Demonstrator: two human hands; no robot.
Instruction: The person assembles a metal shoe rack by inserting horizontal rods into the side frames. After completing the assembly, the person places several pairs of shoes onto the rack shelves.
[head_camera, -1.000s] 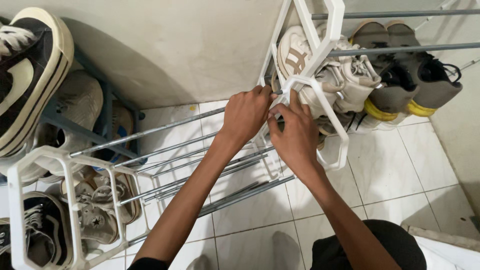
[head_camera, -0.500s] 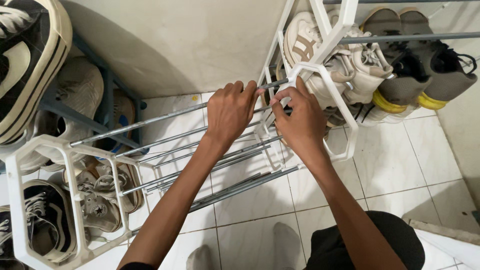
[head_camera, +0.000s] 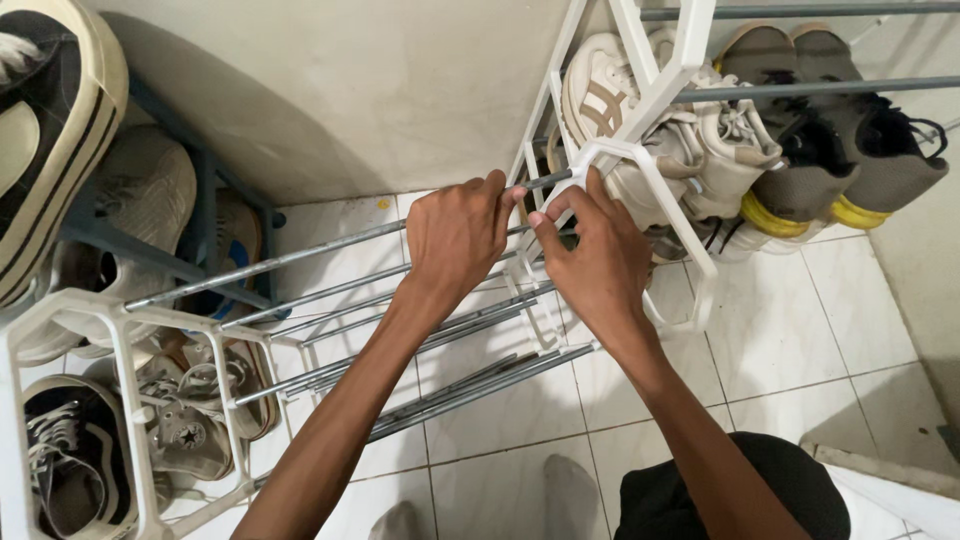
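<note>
Both hands have slid a little to the left since a second ago, and the end of the thin metal rod (head_camera: 300, 255) now shows between them, right at the white plastic side frame (head_camera: 640, 160).

The left hand (head_camera: 455, 240) is curled shut around the rod, close to its right end. The right hand (head_camera: 595, 260) is closed on the white frame, with its thumb and pointer finger pinching the corner where the rod goes in. The two hands almost touch. Since the rod tip shows more now, it looks like it is being lined up with its hole in the frame, but I cannot tell if it is in or out.

The rod runs down and to the left to another white frame (head_camera: 120, 330) at the far side. More grey rods (head_camera: 440, 330) lie lower down, side by side, over the white tile floor (head_camera: 780, 330).

Behind the right frame, cream sneakers (head_camera: 650, 120) and grey shoes with yellow soles (head_camera: 830, 160) sit on a shelf. On the left, a big black and cream shoe (head_camera: 50, 120) sits up high, and black and grey lace-up sneakers (head_camera: 130, 440) rest near the bottom.
</note>
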